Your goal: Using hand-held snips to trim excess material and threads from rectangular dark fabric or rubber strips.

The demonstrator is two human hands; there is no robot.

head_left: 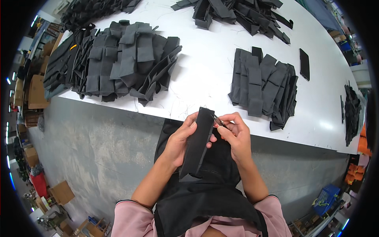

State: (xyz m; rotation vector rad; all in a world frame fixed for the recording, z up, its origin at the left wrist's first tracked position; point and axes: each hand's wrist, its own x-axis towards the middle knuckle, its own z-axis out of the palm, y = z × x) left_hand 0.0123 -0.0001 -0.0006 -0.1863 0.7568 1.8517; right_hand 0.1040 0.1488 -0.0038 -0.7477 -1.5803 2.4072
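From afar, I held a long black folded-fabric piece [200, 134] beside the white table [205, 75], left hand [177, 143] curled around it, right hand [237, 136] pinching a small metal-tipped tool [218, 121], apparently trimming, which next demanded steadiness.

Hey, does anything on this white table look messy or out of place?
Yes, slightly: loose dark threads litter the white table. The far-middle heap of black strips also lies jumbled, unlike the neater layered pile beyond the right hand. Nothing looks spilled.
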